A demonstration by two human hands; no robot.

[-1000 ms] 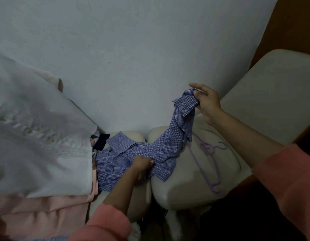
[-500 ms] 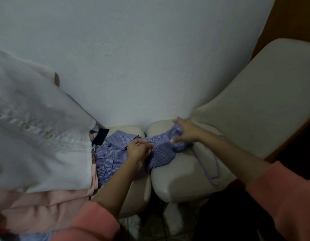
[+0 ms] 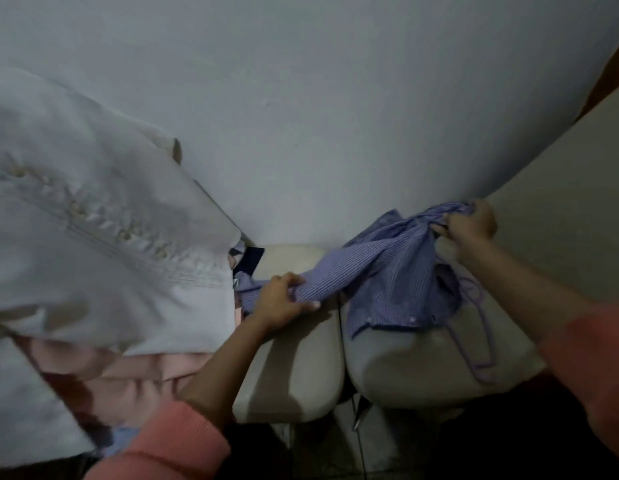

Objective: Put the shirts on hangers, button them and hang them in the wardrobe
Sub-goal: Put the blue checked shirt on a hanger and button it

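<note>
— Blue checked shirt (image 3: pixel 387 271): where is it?
— Centre right of the frame, stretched over two pale cushions (image 3: pixel 405 368).
— Your hands?
— Your left hand (image 3: pixel 280 299) grips one end, fingers curled; your right hand (image 3: pixel 469 223) clutches the bunched other end. Hanger (image 3: pixel 474 323) lies beside it.

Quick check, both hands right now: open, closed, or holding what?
Left hand: closed, gripping a sleeve of the blue checked shirt.
Right hand: closed, gripping the bunched upper part of the same shirt.
</note>
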